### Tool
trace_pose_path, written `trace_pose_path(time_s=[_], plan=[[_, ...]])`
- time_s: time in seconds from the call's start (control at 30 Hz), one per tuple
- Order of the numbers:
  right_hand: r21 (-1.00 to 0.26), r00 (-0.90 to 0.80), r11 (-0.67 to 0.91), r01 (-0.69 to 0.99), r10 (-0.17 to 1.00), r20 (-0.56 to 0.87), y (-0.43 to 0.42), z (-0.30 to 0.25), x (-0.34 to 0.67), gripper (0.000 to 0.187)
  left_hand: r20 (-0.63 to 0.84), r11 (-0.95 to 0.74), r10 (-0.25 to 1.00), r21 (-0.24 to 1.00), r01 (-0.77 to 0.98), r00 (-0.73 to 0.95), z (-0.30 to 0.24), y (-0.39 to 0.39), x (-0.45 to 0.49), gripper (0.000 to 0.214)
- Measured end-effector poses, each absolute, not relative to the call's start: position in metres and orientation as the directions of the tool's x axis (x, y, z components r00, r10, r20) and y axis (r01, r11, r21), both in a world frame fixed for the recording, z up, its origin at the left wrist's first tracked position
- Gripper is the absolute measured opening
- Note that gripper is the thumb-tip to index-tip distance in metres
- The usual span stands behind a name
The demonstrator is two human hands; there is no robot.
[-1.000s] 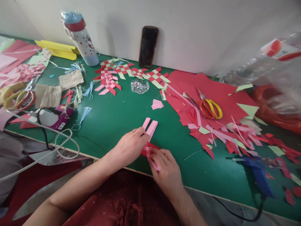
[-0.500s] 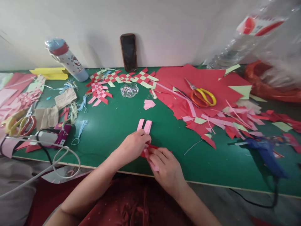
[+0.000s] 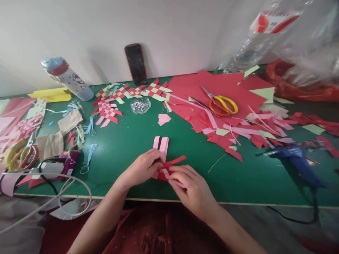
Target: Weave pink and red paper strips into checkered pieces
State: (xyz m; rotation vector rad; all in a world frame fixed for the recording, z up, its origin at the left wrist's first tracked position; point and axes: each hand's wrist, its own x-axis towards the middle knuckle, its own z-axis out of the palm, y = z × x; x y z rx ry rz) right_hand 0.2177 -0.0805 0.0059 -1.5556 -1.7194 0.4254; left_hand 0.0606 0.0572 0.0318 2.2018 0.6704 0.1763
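Near the table's front edge, my left hand (image 3: 143,167) is closed on a small piece of paper strips, holding pink strips (image 3: 164,146) and a red strip (image 3: 176,161) where they cross. Two pink ends point away from me past the fingers, and the red end sticks out to the right. My right hand (image 3: 194,190) pinches a pink strip (image 3: 182,184) between thumb and fingers, just right of the crossing. More red paper shows beneath both hands. The fingers hide part of the weave.
Beyond the hands lie a pink paper scrap (image 3: 164,119), a clear dish of beads (image 3: 140,106) and woven paper pieces (image 3: 107,112). Scissors (image 3: 222,105) rest on red sheets at right, near a blue glue gun (image 3: 298,164). Tassels (image 3: 91,155) and a white cable (image 3: 90,194) are at left.
The red strip's end now stands out above the right hand. My right hand has shifted slightly right and down, drawing the pink strip that way. The view has tilted a little.
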Motion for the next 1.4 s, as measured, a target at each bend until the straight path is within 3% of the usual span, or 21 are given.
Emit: trace_pose_path(time_s=[0.1, 0.27, 0.5, 0.73, 0.9, 1.0, 1.1, 1.2, 1.4], plan=[[-0.768, 0.1, 0.084, 0.635, 0.977, 0.19, -0.071, 0.013, 0.227, 0.013, -0.098, -0.516, 0.471, 0.776, 0.364, 0.877, 0.031, 0.062, 0.056, 0.015], [-0.682, 0.151, -0.11, 0.723, 0.988, 0.0, -0.044, 0.017, 0.238, 0.012, -0.093, -0.484, 0.434, 0.814, 0.319, 0.896, 0.033, 0.063, 0.054, 0.019], [-0.577, 0.16, -0.163, 0.8, 0.985, -0.057, -0.015, 0.017, 0.237, 0.01, -0.101, -0.457, 0.475, 0.821, 0.343, 0.874, 0.032, 0.058, 0.057, 0.017], [-0.58, 0.16, -0.189, 0.793, 0.982, -0.101, -0.005, 0.015, 0.242, 0.002, -0.07, -0.501, 0.504, 0.788, 0.357, 0.861, 0.026, 0.05, 0.059, 0.021], [-0.635, 0.263, -0.224, 0.739, 0.964, -0.035, -0.009, 0.019, 0.265, 0.022, -0.048, -0.533, 0.541, 0.753, 0.386, 0.84, 0.023, 0.048, 0.059, 0.036], [-0.628, 0.32, -0.126, 0.768, 0.925, 0.206, -0.022, 0.03, 0.275, 0.023, -0.031, -0.559, 0.563, 0.721, 0.408, 0.826, 0.02, 0.046, 0.06, 0.036], [-0.476, 0.103, 0.152, 0.866, 0.877, 0.468, -0.039, 0.036, 0.267, 0.018, -0.015, -0.568, 0.577, 0.712, 0.414, 0.817, 0.016, 0.044, 0.061, 0.036], [-0.37, -0.169, 0.32, 0.872, 0.907, 0.387, -0.052, 0.03, 0.244, 0.021, 0.029, -0.587, 0.577, 0.709, 0.39, 0.816, 0.014, 0.044, 0.062, 0.038], [-0.314, -0.226, 0.298, 0.901, 0.943, 0.246, -0.062, 0.009, 0.224, 0.025, 0.176, -0.58, 0.644, 0.747, 0.325, 0.744, 0.02, 0.041, 0.045, 0.033]])
